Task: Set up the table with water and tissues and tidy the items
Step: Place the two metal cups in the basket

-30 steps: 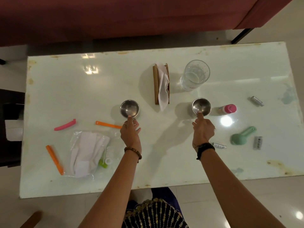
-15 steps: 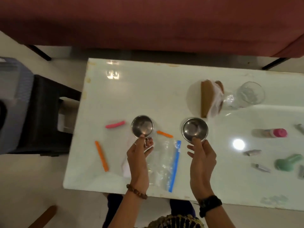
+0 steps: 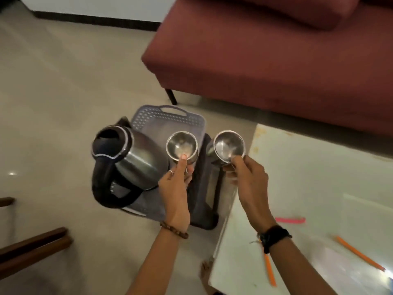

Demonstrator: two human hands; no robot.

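Note:
My left hand [image 3: 176, 188] grips a small steel cup [image 3: 181, 145] by its near rim, thumb inside. My right hand [image 3: 248, 182] holds a second steel cup [image 3: 228, 145] the same way. Both cups are upright and look empty. They hang over a grey plastic basket tray [image 3: 168, 120] that rests on a dark stool [image 3: 204, 201] left of the white table [image 3: 319, 188]. A steel electric kettle [image 3: 127, 158] with a black handle stands on that tray, just left of the left cup. The tissue holder and water glass are out of view.
A maroon sofa [image 3: 265, 50] fills the upper right. On the table's left end lie a pink stick [image 3: 290, 220] and two orange sticks [image 3: 359, 253]. Dark wooden furniture [image 3: 32, 250] shows at the lower left, on a beige tiled floor.
Both hands lifted the steel cups off the table and carried them left. The view swung left with them, so the kettle, tray and stool now fill the middle.

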